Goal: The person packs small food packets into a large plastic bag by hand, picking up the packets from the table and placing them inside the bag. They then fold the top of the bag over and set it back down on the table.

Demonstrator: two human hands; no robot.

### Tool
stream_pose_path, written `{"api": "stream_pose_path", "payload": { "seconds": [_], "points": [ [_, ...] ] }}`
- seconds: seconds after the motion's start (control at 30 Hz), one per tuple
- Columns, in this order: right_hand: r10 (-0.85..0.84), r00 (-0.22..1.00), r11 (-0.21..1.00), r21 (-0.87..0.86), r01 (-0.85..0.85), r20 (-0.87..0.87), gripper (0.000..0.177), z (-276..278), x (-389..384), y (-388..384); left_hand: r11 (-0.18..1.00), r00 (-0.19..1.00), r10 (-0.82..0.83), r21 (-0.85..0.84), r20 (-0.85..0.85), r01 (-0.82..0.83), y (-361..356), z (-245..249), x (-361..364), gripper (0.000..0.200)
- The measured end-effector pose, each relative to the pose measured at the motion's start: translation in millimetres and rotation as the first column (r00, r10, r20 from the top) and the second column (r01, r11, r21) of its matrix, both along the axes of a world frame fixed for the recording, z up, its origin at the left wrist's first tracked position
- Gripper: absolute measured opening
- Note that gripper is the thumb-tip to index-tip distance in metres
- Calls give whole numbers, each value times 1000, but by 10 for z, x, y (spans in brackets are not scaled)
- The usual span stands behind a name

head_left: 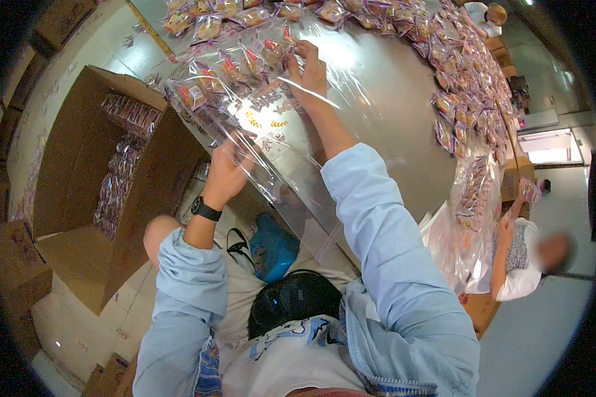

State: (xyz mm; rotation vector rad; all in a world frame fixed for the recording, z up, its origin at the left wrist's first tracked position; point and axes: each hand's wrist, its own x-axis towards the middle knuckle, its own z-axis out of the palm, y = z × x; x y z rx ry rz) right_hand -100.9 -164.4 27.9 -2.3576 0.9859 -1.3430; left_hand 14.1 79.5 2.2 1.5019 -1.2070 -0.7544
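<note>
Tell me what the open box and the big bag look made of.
Box: matte brown cardboard, apparently, from its stiff, folded panels. Bag: glossy clear plastic film, judging by glare, wrinkles and packets showing through; exact plastic unclear.

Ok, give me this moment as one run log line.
left hand: at clear bag | right hand: by packet row in bag | open carton: left side, packets inside

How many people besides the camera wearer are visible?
2. One co-worker is at the upper right, beyond the heaped packets; a second co-worker is lower down, on the right. Others may be hidden.
</note>
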Motion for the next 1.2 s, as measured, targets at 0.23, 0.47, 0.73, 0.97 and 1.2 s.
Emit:
{"api": "stream_pose_path", "payload": {
  "seconds": [0.23,0.47,0.73,0.97,1.2],
  "points": [
    [42,995,988,145,-54,86,36,-1,20,7,997,998,66,-34,-8,-67,-8,63,21,33],
    [95,994,995,23,-97,61,35,0,15,-59,993,989,108,-67,98,-101,-12,22,22,32],
    [288,956,958,-7,-288,48,80,-56,-38,-104,996,980,91,-17,177,-90,1,183,10,32],
    [238,971,960,148,-236,10,108,6,15,-12,996,979,73,39,191,-82,-9,211,-21,31],
    [200,973,918,326,-227,115,124,175,-13,146,996,989,68,-67,131,-60,-8,140,-26,30]
  ]
}}
